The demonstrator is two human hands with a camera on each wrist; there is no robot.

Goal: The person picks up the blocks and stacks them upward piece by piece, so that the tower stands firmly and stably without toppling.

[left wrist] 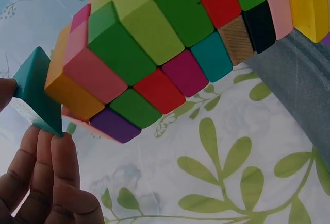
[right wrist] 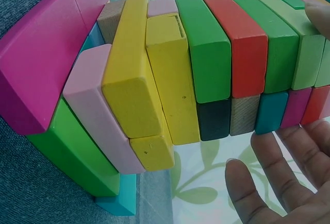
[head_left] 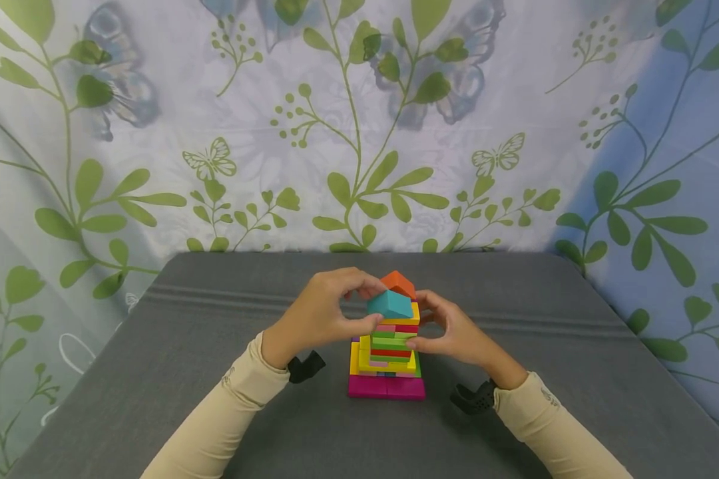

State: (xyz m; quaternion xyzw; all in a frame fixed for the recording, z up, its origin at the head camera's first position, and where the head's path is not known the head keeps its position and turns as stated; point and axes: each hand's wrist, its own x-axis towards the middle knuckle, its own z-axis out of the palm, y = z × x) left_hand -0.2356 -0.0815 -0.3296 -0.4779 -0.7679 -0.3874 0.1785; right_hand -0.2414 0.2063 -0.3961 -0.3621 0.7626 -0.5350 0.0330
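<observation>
A tower (head_left: 392, 344) of coloured wooden blocks stands on magenta blocks (head_left: 386, 388). My left hand (head_left: 320, 316) pinches a teal triangular block (head_left: 391, 305) between thumb and fingertips, beside the tower's top. In the left wrist view, this teal block (left wrist: 42, 87) is tilted close to a yellow-orange block (left wrist: 72, 98); whether they touch, I cannot tell. Behind it in the head view, an orange triangular block (head_left: 399, 285) sits on top. My right hand (head_left: 458, 332) touches the tower's upper right, thumb at the front and fairly straight fingers (right wrist: 270, 167) along the side.
The tower stands on a grey cloth-covered table (head_left: 216, 399). A curtain (head_left: 263, 133) with leaves and butterflies hangs behind the table's far edge. Black wrist straps, one on the left (head_left: 306, 366) and one on the right (head_left: 473, 398), hang below the wrists.
</observation>
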